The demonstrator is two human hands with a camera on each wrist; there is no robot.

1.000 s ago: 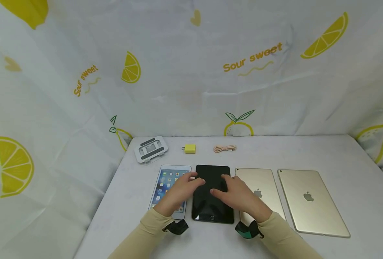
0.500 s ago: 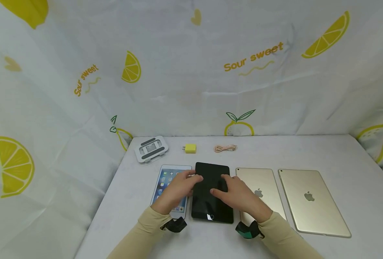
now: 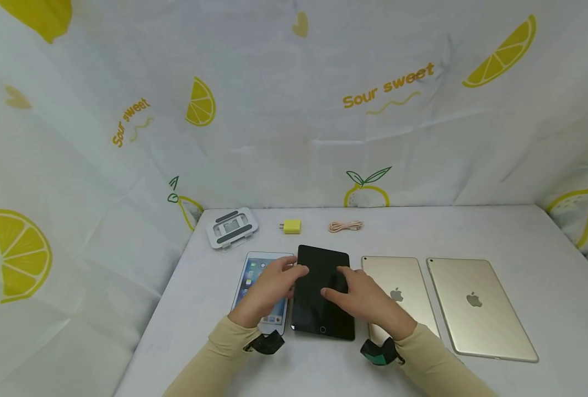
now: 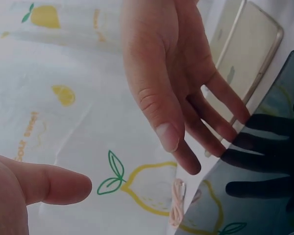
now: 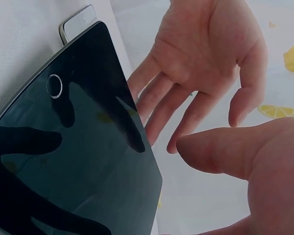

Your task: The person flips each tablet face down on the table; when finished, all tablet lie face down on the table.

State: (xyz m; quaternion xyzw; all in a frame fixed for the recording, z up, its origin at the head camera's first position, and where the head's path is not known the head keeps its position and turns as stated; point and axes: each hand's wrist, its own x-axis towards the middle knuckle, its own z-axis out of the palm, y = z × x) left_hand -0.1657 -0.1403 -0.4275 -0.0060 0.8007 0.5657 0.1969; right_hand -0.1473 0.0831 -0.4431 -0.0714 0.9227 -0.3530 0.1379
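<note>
Left hand [image 3: 270, 288] has moved leftward beside black tablet [image 3: 315, 304], thumb extended.

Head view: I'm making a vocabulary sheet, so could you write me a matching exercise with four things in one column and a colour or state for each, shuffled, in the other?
1. Black tablet
2. Charger plug
3. Cable
4. White-framed tablet

A. yellow
B. screen dark
C. screen lit with app icons
D. coiled, pale pink

Pairs: 1-B, 2-A, 3-D, 4-C
</note>
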